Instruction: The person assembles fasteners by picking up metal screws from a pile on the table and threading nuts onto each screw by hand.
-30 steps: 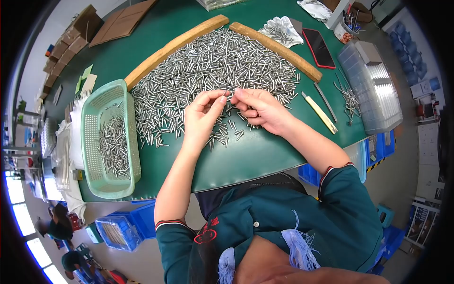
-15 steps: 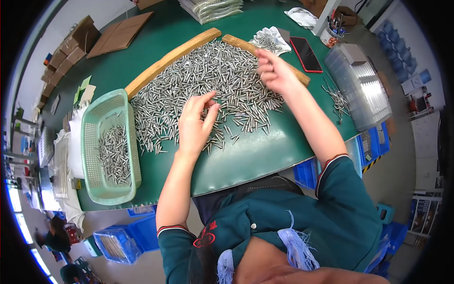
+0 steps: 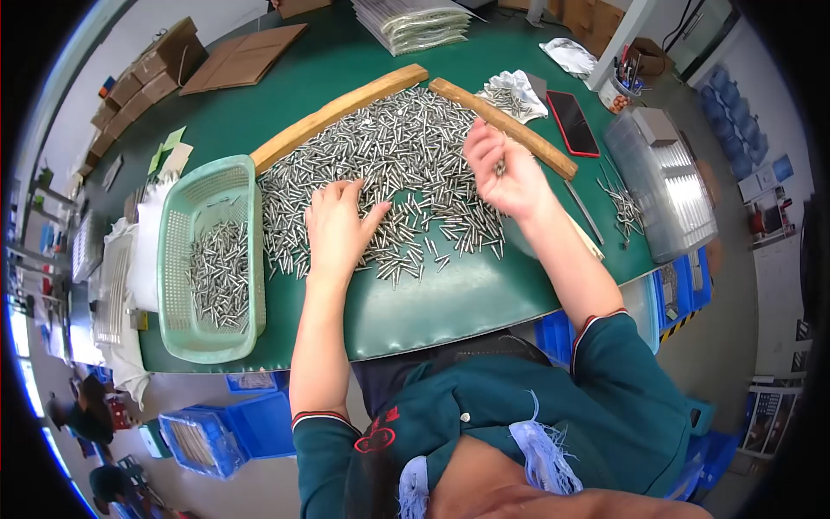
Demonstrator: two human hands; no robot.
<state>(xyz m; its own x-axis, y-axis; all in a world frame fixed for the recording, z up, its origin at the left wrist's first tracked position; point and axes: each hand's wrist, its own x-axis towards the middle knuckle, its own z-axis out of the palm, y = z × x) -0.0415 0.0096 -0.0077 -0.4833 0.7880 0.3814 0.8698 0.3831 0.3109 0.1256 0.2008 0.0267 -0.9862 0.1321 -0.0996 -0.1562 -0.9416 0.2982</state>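
A wide pile of small pointed metal pins (image 3: pixel 393 138) lies on the green tabletop (image 3: pixel 450 298). My left hand (image 3: pixel 335 225) rests on the pile's near left part, thumb apart from the fingers, which touch the pins. Above the pile's right side is my right hand (image 3: pixel 506 173), fingers curled in; a few metal pins show in its palm. How many it holds is hidden. Left of the pile stands a pale green plastic basket (image 3: pixel 257 285) with many similar pins inside.
Two wooden bars (image 3: pixel 346 117) border the pile's far side. Rightward lie a white cloth (image 3: pixel 519 86), a red-edged phone (image 3: pixel 572 124), thin metal rods (image 3: pixel 622 203) and clear plastic boxes (image 3: pixel 648 186). Cardboard (image 3: pixel 246 59) and stacked plastic trays (image 3: pixel 415 24) sit at the back.
My right hand has drawn back toward me and turned, now showing pins in its palm. My left hand has shifted slightly left and flattened onto the pile. The camera view has shifted a little.
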